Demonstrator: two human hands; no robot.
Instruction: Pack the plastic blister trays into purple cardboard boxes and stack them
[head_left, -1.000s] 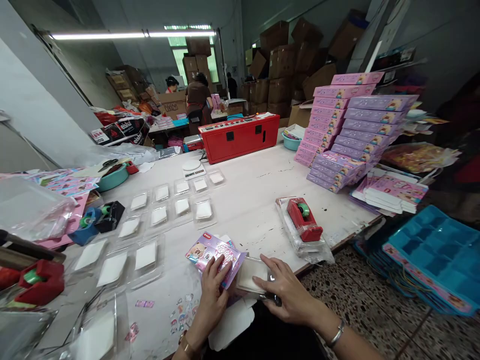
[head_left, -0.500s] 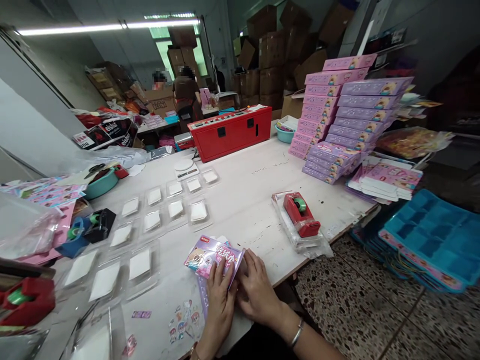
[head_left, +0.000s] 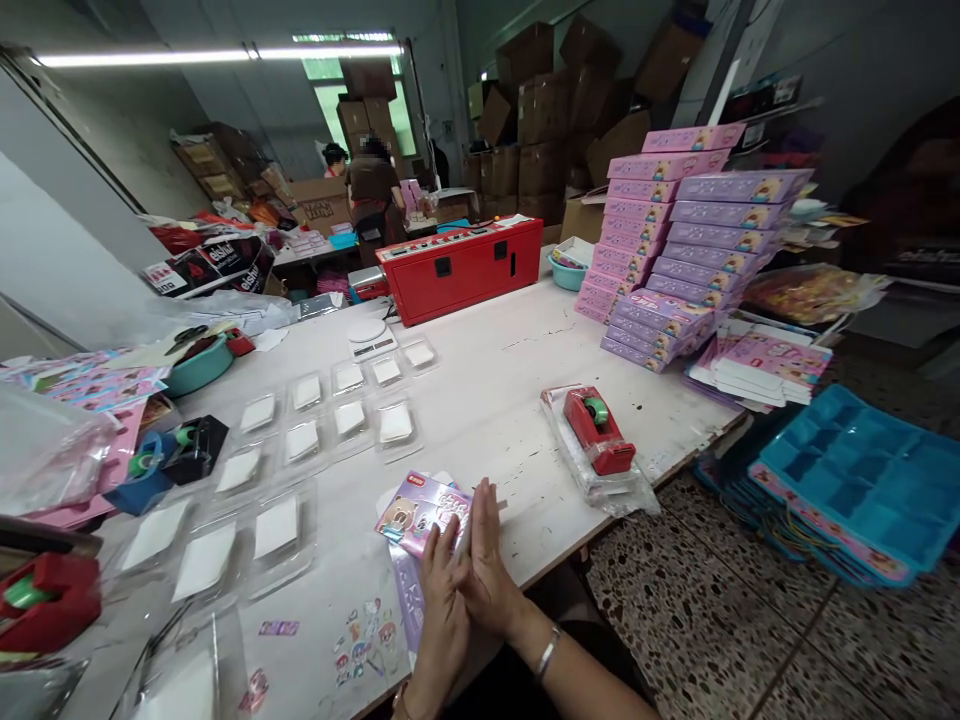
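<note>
A pink and purple printed card package (head_left: 417, 510) lies at the near edge of the white table (head_left: 487, 380). My left hand (head_left: 442, 600) rests on its right part with the fingers laid over it, holding it down. My right hand (head_left: 486, 565) stands on edge beside it with the fingers straight and together, pressed against the left hand's fingers and the package's right edge. The clear tray that was beside the package is out of sight behind my hands. A sticker sheet (head_left: 367, 640) lies on the table left of my left wrist.
Rows of clear blister trays with white pads (head_left: 300, 440) lie to the left. A red tape dispenser (head_left: 596, 428) sits on plastic bags to the right, with stacked pink boxes (head_left: 675, 250), a red machine (head_left: 461, 265) and a scale (head_left: 369, 335) behind it. Blue trays (head_left: 855, 480) are on the floor. People work far back.
My right hand slid left off the clear tray onto the package and has turned up on edge against my left hand. The tray is no longer visible.
</note>
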